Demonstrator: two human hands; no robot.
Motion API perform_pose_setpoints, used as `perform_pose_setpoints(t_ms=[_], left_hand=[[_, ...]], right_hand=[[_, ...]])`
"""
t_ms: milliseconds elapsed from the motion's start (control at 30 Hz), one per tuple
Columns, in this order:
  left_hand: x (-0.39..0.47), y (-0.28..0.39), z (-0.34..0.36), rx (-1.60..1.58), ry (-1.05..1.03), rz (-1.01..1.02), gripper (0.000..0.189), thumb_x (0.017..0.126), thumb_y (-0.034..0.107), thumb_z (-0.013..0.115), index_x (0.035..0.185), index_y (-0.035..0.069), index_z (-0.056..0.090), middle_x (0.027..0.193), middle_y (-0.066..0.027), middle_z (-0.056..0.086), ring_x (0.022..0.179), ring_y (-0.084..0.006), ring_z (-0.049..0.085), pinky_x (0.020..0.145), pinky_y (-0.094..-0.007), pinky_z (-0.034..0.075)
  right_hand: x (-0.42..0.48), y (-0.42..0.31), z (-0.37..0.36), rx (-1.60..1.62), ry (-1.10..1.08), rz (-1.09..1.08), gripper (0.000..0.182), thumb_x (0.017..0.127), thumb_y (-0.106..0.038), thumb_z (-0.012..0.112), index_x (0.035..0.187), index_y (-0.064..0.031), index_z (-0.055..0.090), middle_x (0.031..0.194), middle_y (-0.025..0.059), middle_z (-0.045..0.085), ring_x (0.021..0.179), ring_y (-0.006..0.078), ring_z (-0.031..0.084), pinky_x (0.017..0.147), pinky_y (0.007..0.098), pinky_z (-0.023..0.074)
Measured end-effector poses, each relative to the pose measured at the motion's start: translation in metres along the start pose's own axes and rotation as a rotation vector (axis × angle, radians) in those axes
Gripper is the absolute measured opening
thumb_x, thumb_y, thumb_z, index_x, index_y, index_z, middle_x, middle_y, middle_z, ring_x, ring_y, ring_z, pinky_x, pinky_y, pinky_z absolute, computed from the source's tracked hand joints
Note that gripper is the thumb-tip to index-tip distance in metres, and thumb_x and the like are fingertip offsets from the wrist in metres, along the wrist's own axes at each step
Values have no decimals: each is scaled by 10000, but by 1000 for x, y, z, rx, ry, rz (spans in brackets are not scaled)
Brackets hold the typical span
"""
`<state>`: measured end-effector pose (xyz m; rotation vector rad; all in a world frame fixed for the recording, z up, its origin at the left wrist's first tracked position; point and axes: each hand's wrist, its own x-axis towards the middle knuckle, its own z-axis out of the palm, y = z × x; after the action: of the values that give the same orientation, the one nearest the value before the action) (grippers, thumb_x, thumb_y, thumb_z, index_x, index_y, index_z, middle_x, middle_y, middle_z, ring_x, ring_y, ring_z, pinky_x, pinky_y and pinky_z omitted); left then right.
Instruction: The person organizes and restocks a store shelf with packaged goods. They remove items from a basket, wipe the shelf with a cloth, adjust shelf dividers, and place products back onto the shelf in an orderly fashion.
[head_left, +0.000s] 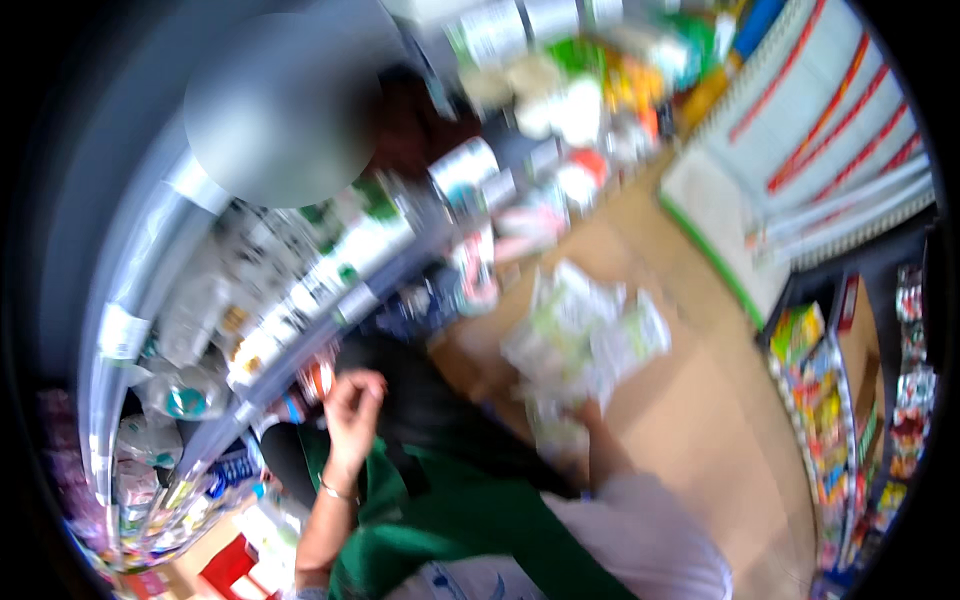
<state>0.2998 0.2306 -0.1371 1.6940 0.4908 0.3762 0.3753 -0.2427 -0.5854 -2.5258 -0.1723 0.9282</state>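
Blur covers much of the picture. My left hand (354, 409), with a bracelet at the wrist, is raised with its fingers curled near the shelf edge; whether it holds anything small is not clear. On the other side, my right hand (589, 416) grips several crinkled clear plastic packets (577, 345) with green and white print. They hang over the tan floor (720, 405). A green apron (450, 495) covers my front, and my dark-clad leg shows beyond it.
Shelves with price-label rails (262, 390) and packaged goods run along the left. At the upper right stands a white display unit (720, 202) with red stripes and a green edge. Colourful packets (825, 435) fill a rack at the right.
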Motion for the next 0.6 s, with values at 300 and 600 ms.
perform_pose_setpoints(t_ms=[300,600], left_hand=[[17,94,-14,245,-117,262,109,828,23,617,933,-3,630,878,-83,603,824,-168,597,746,-265,474],[5,132,-29,221,-146,374,124,798,-9,622,922,-14,634,871,-101,611,800,-196,596,743,-280,471]], right_hand=[[-2,-308,-327,266,66,-536,402,921,-391,499,1062,-28,597,873,131,641,838,228,599,759,373,465],[3,-507,-563,1230,914,-857,221,913,-197,528,1037,-22,580,831,58,612,727,111,578,605,249,477]])
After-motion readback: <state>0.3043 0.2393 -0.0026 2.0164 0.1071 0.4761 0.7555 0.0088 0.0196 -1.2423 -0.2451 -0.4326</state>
